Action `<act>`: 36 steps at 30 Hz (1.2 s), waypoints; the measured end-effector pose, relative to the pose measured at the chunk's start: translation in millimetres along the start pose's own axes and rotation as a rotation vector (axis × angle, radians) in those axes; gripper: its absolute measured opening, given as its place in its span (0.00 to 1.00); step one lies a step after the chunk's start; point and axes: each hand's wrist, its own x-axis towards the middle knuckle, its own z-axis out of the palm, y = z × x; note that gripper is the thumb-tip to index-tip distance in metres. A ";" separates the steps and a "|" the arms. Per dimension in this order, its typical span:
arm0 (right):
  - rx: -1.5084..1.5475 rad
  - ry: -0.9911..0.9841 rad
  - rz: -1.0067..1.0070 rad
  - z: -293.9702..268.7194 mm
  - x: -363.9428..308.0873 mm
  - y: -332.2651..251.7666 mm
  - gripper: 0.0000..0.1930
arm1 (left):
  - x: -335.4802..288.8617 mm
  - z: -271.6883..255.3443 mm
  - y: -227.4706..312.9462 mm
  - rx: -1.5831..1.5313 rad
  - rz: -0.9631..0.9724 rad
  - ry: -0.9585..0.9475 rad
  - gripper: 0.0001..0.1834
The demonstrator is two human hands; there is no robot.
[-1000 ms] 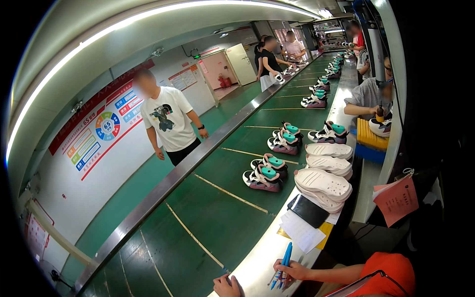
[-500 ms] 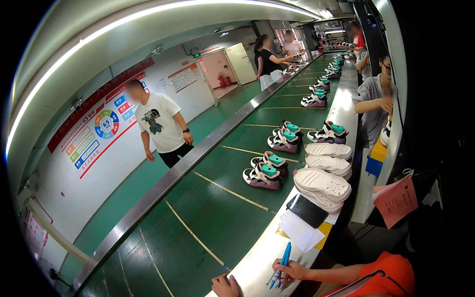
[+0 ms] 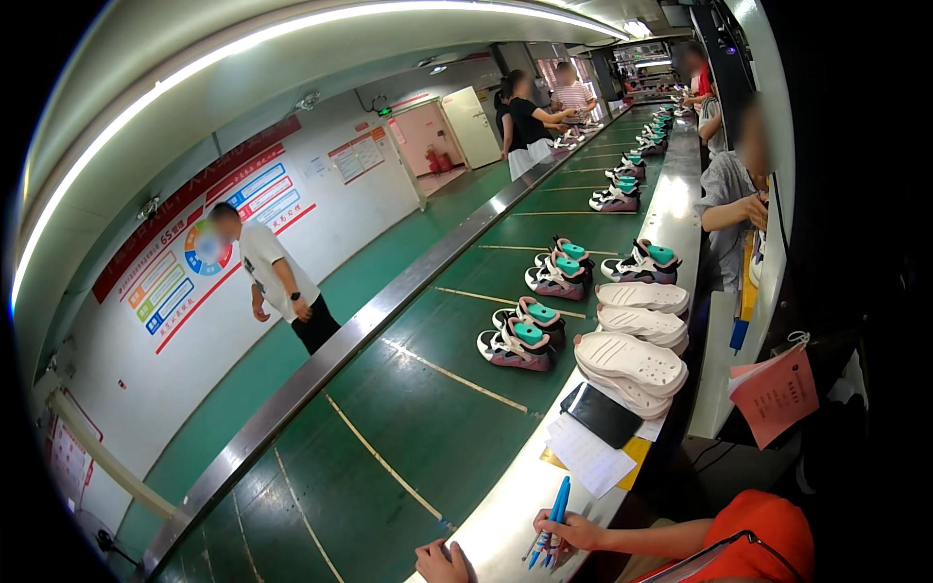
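My right hand (image 3: 573,533) is closed around blue pens (image 3: 558,510) held upright over the pale metal ledge (image 3: 505,505). A thin dark stick shows beside the pens, too small to name. At the lower edge, my left hand (image 3: 442,564) rests on the ledge with fingers apart and bent, and nothing shows in it. A sheet of written paper (image 3: 591,455) lies beyond my right hand, partly over a yellow sheet (image 3: 637,457). Behind the paper is a black phone-like slab (image 3: 603,416). White shoe soles (image 3: 632,361) are stacked past it.
Multicoloured sneakers with teal inserts (image 3: 520,342) stand along the green conveyor belt (image 3: 389,428). One sneaker (image 3: 641,262) is on the ledge behind the soles. A pink booklet (image 3: 775,396) hangs at right. Co-workers stand along the line; a person in white (image 3: 277,277) is across the belt.
The person in white across the belt has stepped left and turned, leaning forward. The co-worker at right has shifted slightly. My hands and the shoes stay in place.
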 end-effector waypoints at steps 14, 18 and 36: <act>-0.025 0.000 -0.022 1.2 -0.9 -0.6 0.14 | -1.1 -1.9 2.6 0.011 -0.020 -0.003 0.18; -0.015 -0.010 0.009 -1.3 -0.5 0.9 0.14 | -1.5 -4.6 6.0 -0.005 -0.030 -0.006 0.18; -0.007 -0.015 -0.007 -1.8 -1.7 2.8 0.13 | -2.5 -7.1 4.8 -0.005 -0.018 -0.003 0.17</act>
